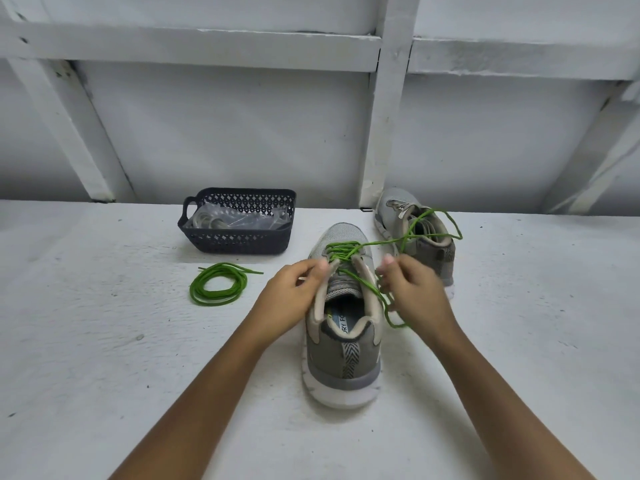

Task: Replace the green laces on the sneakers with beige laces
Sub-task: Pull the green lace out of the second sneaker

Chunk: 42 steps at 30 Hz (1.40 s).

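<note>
**Both hands at the near sneaker, green lace partly loose**

Two bare forearms come in from the bottom edge and meet at the near sneaker. It is a grey and beige shoe standing upright, with its heel toward the camera and its toe pointing away. A green lace still crosses the front eyelets. One loose strand runs off to the right, arcs over the far sneaker and comes back. More of it hangs in loops beside the shoe's right side.

The far sneaker stands behind and to the right, near the wall, and shows no lacing of its own. Left of the near sneaker lies a second green lace, the coiled lace. Behind it is a dark perforated basket holding a clear packet with something pale inside.

Everything rests on a rough white-painted surface. Behind it rises a white wall crossed by white beams and diagonal braces.

The left hand has its fingers curled round the left eyelet edge of the near sneaker, with the thumb near the laces. The right hand is curled too, gripping the loose green lace, and loops trail from under its fingers.
</note>
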Tool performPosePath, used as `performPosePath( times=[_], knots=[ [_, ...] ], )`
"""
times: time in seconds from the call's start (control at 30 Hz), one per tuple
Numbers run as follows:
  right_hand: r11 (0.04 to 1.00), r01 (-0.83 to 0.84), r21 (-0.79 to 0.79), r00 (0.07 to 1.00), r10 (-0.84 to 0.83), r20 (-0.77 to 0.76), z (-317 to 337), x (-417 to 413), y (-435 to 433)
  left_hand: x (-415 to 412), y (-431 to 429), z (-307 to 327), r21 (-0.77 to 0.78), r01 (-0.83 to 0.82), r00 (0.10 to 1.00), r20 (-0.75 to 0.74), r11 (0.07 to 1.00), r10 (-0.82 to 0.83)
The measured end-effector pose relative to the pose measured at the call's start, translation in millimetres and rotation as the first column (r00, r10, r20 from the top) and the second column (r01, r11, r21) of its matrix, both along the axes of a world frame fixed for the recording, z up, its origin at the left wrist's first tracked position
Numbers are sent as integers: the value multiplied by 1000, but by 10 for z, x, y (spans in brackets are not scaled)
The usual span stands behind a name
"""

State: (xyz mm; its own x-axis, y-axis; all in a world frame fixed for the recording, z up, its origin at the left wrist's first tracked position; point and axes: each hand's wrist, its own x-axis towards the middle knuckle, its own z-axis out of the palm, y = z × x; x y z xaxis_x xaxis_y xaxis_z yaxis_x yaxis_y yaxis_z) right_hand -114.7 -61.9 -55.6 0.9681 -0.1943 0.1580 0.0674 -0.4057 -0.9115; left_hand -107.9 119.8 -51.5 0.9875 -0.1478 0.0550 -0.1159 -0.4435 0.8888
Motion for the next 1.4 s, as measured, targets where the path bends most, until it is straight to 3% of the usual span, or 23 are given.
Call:
performPosePath(
  times=[0.07, 0.3, 0.5, 0.77, 1.03, 1.2, 1.4],
  knots=[
    [997, -39, -68, 996, 44, 71, -103, -32, 51, 56, -13, 36, -52, 6, 1000, -1, 999, -6],
    [996, -90, 15, 987, 87, 139, -170, -87, 55, 289, -58, 73, -81, 14, 1000, -24, 997, -16],
    [999, -45, 26, 993, 41, 112, -159, -79, 91, 525, -118, 264, 53, 202, 955, -234, 978, -184],
    [998, -54, 29, 993, 50, 108, -137, -100, 96, 776, -225, 358, 152, 216, 967, -172, 965, -189],
    [998, -45, 42, 994, 41, 98, -148, -108, 98, 706, -218, 346, -186, 84, 973, -197, 979, -121],
    [998, -41, 51, 995, 36, 98, -151, -115, 108, 529, -34, 200, -61, 90, 971, -218, 994, -102],
    [995, -33, 95, 995, 24, 95, -168, -100, 131, 525, -67, 142, -202, -32, 993, -117, 979, 8]
  ],
)
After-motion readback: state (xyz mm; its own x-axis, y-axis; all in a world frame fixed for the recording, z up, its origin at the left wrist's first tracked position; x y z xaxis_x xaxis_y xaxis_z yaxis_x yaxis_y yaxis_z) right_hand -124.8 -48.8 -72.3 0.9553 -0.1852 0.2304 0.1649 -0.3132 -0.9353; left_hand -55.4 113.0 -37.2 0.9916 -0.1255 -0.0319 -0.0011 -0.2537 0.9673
